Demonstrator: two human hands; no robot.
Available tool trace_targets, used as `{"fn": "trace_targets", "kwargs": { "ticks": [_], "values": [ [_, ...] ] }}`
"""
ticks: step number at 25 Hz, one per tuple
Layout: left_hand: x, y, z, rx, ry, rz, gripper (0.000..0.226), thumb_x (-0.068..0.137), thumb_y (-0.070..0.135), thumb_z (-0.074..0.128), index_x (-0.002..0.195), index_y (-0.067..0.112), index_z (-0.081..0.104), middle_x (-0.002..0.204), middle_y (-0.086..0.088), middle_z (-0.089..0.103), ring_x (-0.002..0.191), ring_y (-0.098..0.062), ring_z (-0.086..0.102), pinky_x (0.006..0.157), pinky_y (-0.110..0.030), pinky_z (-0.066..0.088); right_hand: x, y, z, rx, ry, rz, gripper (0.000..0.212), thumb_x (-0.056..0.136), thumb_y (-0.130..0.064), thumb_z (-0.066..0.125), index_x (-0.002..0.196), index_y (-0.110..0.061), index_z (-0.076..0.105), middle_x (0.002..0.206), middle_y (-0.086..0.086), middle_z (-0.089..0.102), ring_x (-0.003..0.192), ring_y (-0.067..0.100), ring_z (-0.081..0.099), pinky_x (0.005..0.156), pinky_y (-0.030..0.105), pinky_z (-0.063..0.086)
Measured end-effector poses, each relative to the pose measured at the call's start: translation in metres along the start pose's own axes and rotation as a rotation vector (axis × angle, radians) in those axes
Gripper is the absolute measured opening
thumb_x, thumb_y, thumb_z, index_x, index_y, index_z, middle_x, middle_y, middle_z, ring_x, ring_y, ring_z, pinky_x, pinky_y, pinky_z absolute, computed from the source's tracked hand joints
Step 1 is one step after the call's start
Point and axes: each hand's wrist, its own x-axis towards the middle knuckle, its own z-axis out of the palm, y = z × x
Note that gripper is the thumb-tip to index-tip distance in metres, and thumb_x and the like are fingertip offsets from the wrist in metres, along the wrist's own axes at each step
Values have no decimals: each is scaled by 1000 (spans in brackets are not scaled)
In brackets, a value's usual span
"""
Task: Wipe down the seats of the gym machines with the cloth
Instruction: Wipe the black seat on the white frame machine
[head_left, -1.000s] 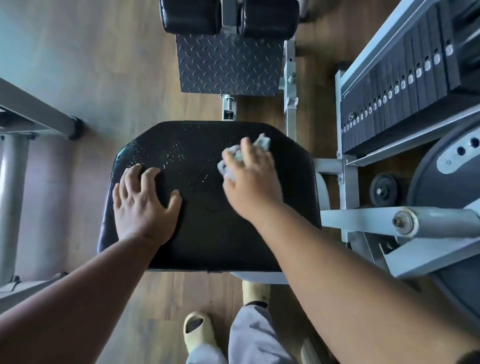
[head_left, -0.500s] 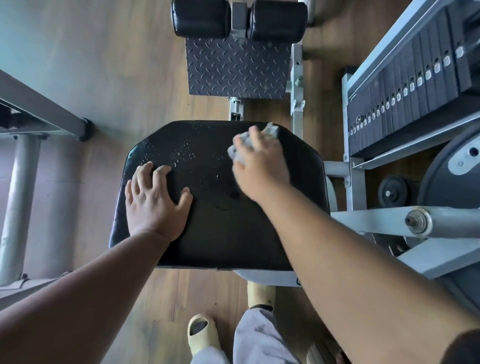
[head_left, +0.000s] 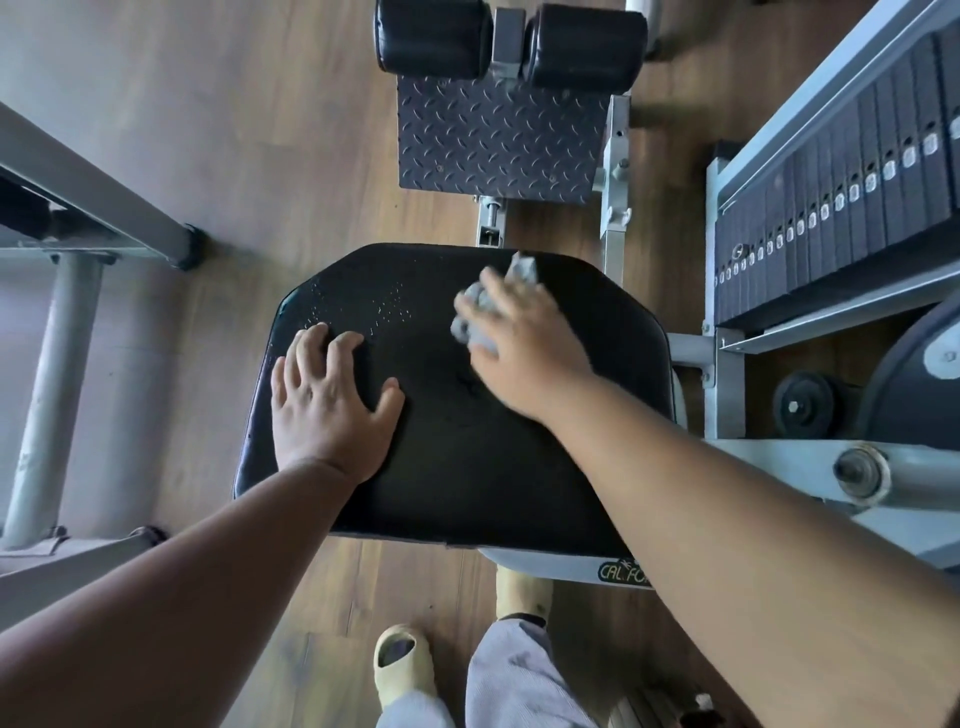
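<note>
Here, above wood flooring (head_left: 249, 156), the left hand (head_left: 327, 405) lies splayed on the droplet-speckled black seat (head_left: 467, 467), right-hand fingers (head_left: 498, 291) bunching the cloth (head_left: 470, 317).

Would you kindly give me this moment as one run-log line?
step: wiping seat | right hand: presses cloth at far right | left hand: flat on seat | droplets: far left

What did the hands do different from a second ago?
Not much. The right hand went on pressing the bunched cloth on the far right part of the black seat, and any slide across it is too small to tell from the camera's own shift. The left hand stayed flat on the seat's left side, and the droplets beyond its fingers are still unwiped.
</note>
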Motion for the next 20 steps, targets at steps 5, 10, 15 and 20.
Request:
{"fn": "trace_targets", "kwargs": {
  "ticks": [5, 10, 15, 20],
  "values": [
    [0, -1, 1, -5, 6, -2, 56, 81, 55, 51, 129, 26, 47, 148, -5, 36, 142, -28, 28, 121, -46, 19, -62, 57, -11, 25, 30, -20, 49, 91, -26, 54, 140, -20, 57, 153, 13, 44, 139, 37, 41, 114, 55, 33],
    [0, -1, 3, -12, 24, -1, 57, 79, 55, 50, 128, 27, 47, 147, -5, 38, 142, -28, 29, 120, -46, 20, 39, 22, -6, -14, 86, 294, 49, 90, -29, 45, 138, -21, 53, 148, 10, 43, 133, 37, 40, 114, 47, 29],
    [0, 0, 2, -15, 23, 0, 57, 79, 55, 50, 128, 26, 48, 146, -5, 38, 140, -29, 30, 120, -46, 21, -31, 11, 1, 50, -104, -210, 49, 91, -26, 51, 140, -23, 56, 155, 10, 41, 144, 34, 33, 120, 47, 21],
    [0, -1, 3, -23, 32, 5, 57, 79, 55, 51, 127, 25, 48, 145, -5, 39, 139, -29, 31, 119, -46, 21, -4, 54, -7, -28, 42, 195, 48, 95, -25, 47, 143, -22, 51, 156, 9, 38, 144, 32, 32, 119, 47, 21]
  ]
}}
